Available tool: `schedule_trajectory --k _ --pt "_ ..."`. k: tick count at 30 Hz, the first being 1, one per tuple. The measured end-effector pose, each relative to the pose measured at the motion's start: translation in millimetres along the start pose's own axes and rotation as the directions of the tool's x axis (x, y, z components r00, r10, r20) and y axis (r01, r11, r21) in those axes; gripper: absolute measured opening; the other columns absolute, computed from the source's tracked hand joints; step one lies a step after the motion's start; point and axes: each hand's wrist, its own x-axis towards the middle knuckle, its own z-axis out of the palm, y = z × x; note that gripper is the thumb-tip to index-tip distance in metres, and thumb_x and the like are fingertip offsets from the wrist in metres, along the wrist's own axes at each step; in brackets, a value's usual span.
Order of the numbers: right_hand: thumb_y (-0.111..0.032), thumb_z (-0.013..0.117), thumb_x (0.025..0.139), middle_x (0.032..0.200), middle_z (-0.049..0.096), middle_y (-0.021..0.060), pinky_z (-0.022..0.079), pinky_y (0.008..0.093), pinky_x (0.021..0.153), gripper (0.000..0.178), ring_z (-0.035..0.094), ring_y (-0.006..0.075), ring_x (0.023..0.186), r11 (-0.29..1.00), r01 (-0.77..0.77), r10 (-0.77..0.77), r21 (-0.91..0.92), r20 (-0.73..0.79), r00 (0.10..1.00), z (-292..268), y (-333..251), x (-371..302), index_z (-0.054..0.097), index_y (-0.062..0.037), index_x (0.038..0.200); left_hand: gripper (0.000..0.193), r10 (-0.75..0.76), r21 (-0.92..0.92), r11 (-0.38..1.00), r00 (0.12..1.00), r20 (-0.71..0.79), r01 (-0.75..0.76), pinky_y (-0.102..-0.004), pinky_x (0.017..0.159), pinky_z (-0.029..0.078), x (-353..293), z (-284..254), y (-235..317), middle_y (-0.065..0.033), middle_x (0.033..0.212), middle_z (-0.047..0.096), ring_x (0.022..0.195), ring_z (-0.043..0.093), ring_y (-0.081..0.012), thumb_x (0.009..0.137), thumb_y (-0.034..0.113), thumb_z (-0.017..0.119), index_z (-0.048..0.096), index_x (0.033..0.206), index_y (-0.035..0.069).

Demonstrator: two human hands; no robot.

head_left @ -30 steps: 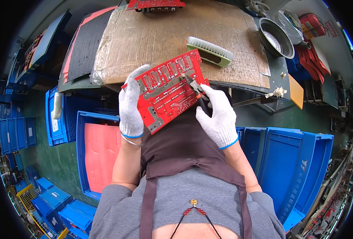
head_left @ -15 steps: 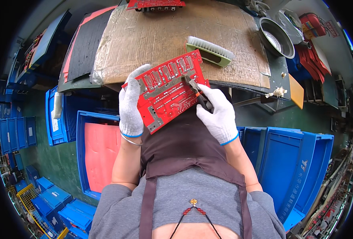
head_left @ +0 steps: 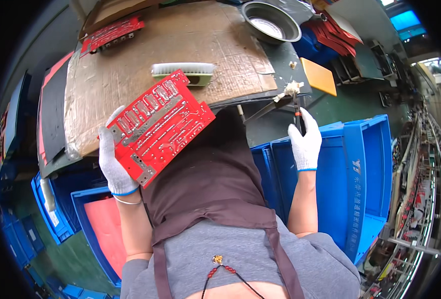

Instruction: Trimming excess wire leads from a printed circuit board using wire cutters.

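My left hand [head_left: 115,164], in a white knit glove with a blue cuff, grips the left edge of a red circuit board [head_left: 168,130]. The board is tilted, its soldered face up, over my lap and the table's near edge. Off to the right, my gloved right hand [head_left: 307,142] is closed around the dark handles of a pair of pliers [head_left: 297,113] with an orange band. Their jaws point away from me, at a pale crumpled wad [head_left: 291,89] on the table corner; whether they touch it I cannot tell.
A scrubbing brush [head_left: 195,78] lies bristles-up on the cardboard sheet [head_left: 131,60] beyond the board. Farther off are another red circuit board [head_left: 112,36] and a round metal bowl [head_left: 285,31]. Blue crates [head_left: 332,164] flank me, and a yellow panel [head_left: 318,77] juts past the table corner.
My right hand has carried the pliers off the circuit board, rightward to the table corner. The view has shifted right. My left hand still holds the board.
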Motion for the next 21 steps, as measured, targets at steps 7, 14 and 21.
schedule_trajectory --k 7,14,21 --pt "-0.016 0.072 0.088 0.121 0.068 0.0159 0.053 0.0421 0.101 0.051 0.068 0.0344 0.112 0.969 -0.017 -0.011 -0.247 -0.114 0.993 -24.8 8.4 20.2 0.068 -0.0093 0.138 0.061 -0.091 -0.069 0.993 0.994 0.051 0.095 -0.0529 0.106 0.059 20.7 12.6 -17.8 -0.0242 0.143 0.063 0.126 0.068 -0.0376 0.116 0.045 0.043 0.049 0.152 -0.003" --pt "-0.016 0.076 0.082 0.121 0.068 0.0147 0.053 0.0437 0.105 0.058 0.065 0.0351 0.117 0.857 0.195 -0.14 -0.478 0.148 0.979 -1.1 -2.6 25.5 0.066 -0.0109 0.14 0.061 -0.09 0.005 0.996 0.992 0.085 0.09 -0.0498 0.107 0.059 19.1 8.2 -11.7 -0.0227 0.14 0.066 0.126 0.069 -0.0342 0.116 0.046 0.04 0.049 0.152 -0.003" --pt "-0.009 0.077 0.079 0.117 0.067 0.014 0.054 0.0409 0.099 0.063 0.066 0.0316 0.107 0.913 0.374 -0.336 -0.166 0.217 0.917 15.2 -48.0 -4.5 0.066 -0.0112 0.14 0.063 -0.073 -0.012 0.997 0.988 0.137 0.076 -0.0497 0.105 0.06 26.1 -3.2 -2.0 -0.022 0.14 0.066 0.125 0.069 -0.0339 0.116 0.048 0.042 0.05 0.151 -0.003"
